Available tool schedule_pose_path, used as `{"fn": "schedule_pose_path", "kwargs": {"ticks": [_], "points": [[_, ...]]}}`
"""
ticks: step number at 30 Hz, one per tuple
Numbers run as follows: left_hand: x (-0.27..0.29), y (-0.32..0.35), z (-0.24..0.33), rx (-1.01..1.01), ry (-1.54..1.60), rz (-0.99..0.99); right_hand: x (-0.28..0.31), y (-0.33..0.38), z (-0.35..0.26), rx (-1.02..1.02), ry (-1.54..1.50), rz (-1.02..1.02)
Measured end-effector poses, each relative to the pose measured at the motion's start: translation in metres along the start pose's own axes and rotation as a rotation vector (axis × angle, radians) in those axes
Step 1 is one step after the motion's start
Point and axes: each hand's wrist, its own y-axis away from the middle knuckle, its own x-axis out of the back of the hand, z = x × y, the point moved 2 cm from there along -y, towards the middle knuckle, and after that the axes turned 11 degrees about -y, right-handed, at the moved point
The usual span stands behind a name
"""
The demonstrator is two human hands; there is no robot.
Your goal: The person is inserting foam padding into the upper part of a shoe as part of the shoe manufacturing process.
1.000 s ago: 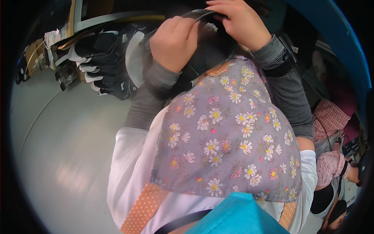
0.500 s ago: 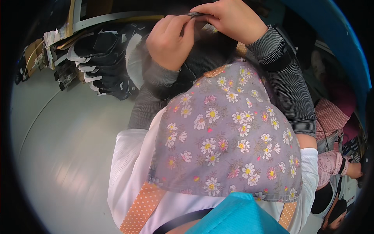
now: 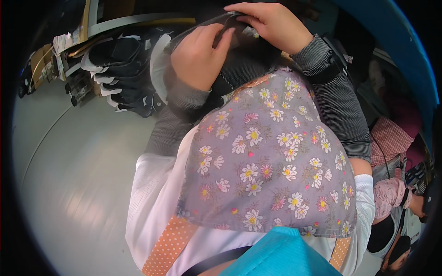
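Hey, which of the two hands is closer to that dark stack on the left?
The left. The left hand is to the right of the dark stack; the right hand is farther right, beyond the left.

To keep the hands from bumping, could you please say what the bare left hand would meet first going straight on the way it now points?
The bare left hand would probably first meet the thin, dark, curved strip of material by the bare right hand, though depth there is unclear.
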Motion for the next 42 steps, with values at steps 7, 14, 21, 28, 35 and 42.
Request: {"fn": "schedule_pose_path", "kwargs": {"ticks": [7, 14, 21, 28, 35, 42], "points": [[-0.005, -0.005, -0.005, -0.114, 0.001, 0.076, 0.006, -0.003, -0.006, -0.038, 0.016, -0.1], [-0.004, -0.006, -0.005, 0.034, 0.1, 0.098, 0.003, -0.006, -0.01, 0.05, 0.075, -0.044], [0.018, -0.007, 0.005, 0.236, 0.084, 0.131, 0.0, -0.007, -0.008, -0.025, 0.055, -0.002], [0.025, -0.011, -0.01, -0.138, -0.074, 0.044, 0.01, -0.002, -0.005, -0.058, -0.021, 0.045], [0.01, -0.002, -0.015, -0.203, -0.194, -0.094, 0.008, -0.001, 0.002, 0.024, 0.02, 0.072], [0.007, -0.01, -0.013, -0.113, -0.13, -0.116, 0.008, -0.001, 0.004, 0.011, 0.034, 0.079]]}}
